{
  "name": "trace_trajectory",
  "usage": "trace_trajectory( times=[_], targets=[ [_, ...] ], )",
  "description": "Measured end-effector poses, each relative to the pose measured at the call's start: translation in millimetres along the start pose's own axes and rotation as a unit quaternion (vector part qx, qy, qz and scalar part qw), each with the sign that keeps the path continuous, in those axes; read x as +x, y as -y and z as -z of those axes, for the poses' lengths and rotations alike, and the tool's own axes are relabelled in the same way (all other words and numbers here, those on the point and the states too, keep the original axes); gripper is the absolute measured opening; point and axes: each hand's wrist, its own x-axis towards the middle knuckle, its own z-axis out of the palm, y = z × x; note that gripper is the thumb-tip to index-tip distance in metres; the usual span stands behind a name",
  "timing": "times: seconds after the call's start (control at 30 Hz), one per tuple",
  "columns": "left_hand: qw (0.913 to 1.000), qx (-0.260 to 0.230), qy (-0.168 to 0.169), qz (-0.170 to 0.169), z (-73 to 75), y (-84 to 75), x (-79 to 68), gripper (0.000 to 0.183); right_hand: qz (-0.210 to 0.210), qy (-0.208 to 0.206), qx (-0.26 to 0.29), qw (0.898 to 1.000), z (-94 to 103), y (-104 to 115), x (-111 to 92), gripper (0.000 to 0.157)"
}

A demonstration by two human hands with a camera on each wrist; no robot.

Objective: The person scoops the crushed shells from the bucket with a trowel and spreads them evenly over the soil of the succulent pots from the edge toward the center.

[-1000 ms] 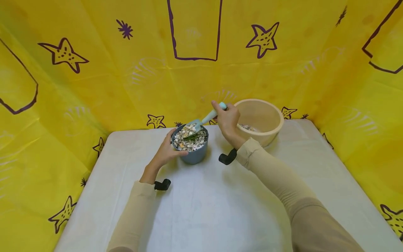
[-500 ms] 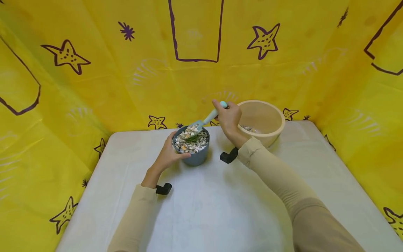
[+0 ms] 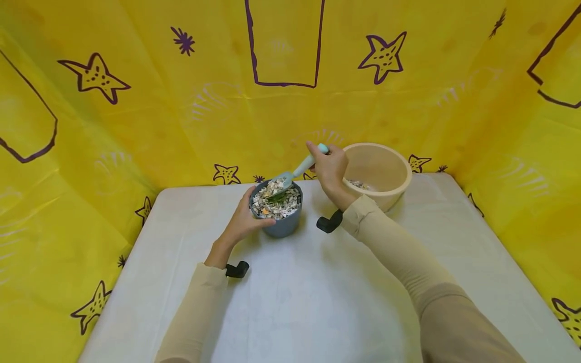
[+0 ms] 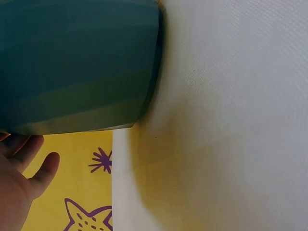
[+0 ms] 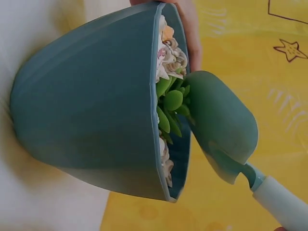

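A blue-grey flowerpot [image 3: 283, 228] stands on the table, filled with shell bits and pebbles [image 3: 272, 201]. Green succulent leaves [image 5: 172, 103] poke up in its middle. My left hand [image 3: 242, 217] holds the pot at its left side, thumb near the front rim and fingers round the back. In my right hand [image 3: 330, 169] is the pale handle of a small garden trowel [image 5: 224, 120], gripped from above. Its blade slants down over the pot's far rim, close beside the leaves. The left wrist view shows mostly the pot's wall [image 4: 77, 62] with some fingertips at its edge.
A beige round tub [image 3: 395, 199] stands behind and right of my right hand, with some shell bits left inside. The white-covered table [image 3: 290, 302] ends at a yellow patterned cloth [image 3: 281, 116] on the back and sides. Black wrist mounts [image 3: 329, 223] jut from both sleeves.
The trowel blade has tilted slightly over the shell bits. Both hands keep their holds; pot and tub stay in place apart from a slight shift of the head view.
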Motion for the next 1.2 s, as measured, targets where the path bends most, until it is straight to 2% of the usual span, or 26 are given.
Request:
trace_trajectory(
  times=[0.33,0.57,0.77,1.2],
  targets=[
    [1.0000,0.005,-0.006,-0.001,-2.1,-2.7,-2.1,0.118,-0.007,-0.001,-0.008,1.000,6.9,5.9,4.8,0.037],
    [1.0000,0.004,-0.005,-0.003,-0.6,-3.0,-2.1,0.117,-0.021,0.009,-0.007,1.000,6.6,3.0,1.1,0.038],
    [1.0000,-0.002,-0.005,-0.001,-0.5,-0.6,-1.3,0.116,-0.032,0.000,-0.009,0.999,7.1,1.2,3.2,0.037],
    [0.9999,-0.012,0.002,0.007,-1.1,-2.8,-2.5,0.116,-0.001,0.003,-0.003,1.000,14.5,7.6,8.7,0.038]
  ],
)
